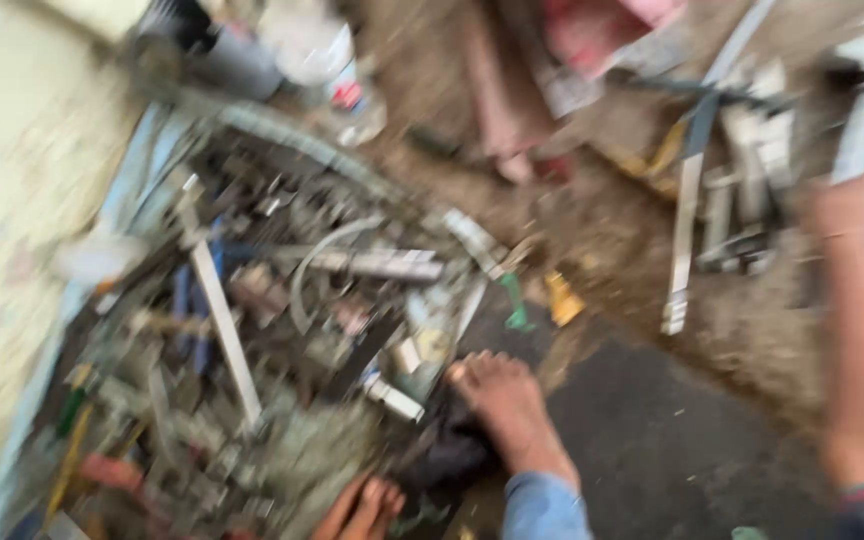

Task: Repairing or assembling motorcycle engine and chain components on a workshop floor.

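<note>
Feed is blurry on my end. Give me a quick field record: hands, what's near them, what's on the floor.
view: head camera looking down, heavy motion blur
right hand: raised at the right edge, reaching toward the metal strips; grip cannot be told
left hand: not in view
feet: bare foot with a blue trouser cuff, toes at the scrap pile; second foot at the bottom edge
scrap pile: tangled metal parts, wires and bars, left of centre
floor: dark patch below, dusty brown ground above
</note>
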